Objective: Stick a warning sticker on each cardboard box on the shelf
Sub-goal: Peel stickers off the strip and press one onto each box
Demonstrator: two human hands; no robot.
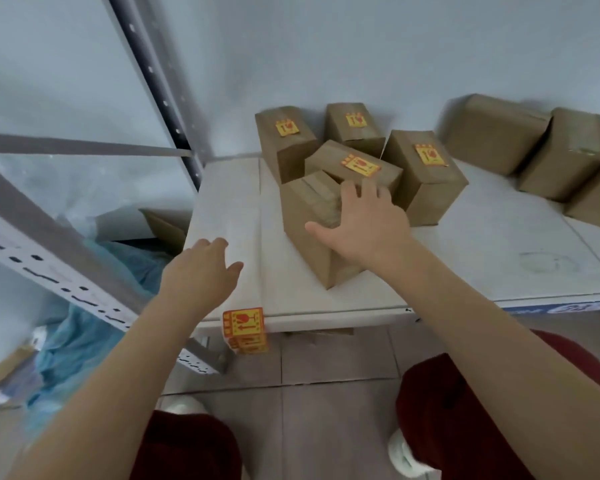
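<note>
A plain cardboard box (303, 233) stands nearest me on the white shelf (482, 258), no sticker visible on it. My right hand (364, 223) lies on its top with fingers spread. Behind it stand several boxes with yellow-red warning stickers, such as the flat middle one (329, 161) and the right one (426, 188). A strip of warning stickers (245, 329) hangs over the shelf's front edge. My left hand (201, 268) hovers open over the shelf's left part, above the strip, holding nothing.
Three plain boxes (492, 133) sit at the shelf's back right. A grey metal upright (160, 84) and perforated beams (59, 271) stand on the left, with blue plastic sheeting (94, 327) and another carton (167, 226) below. My knees and a tiled floor lie underneath.
</note>
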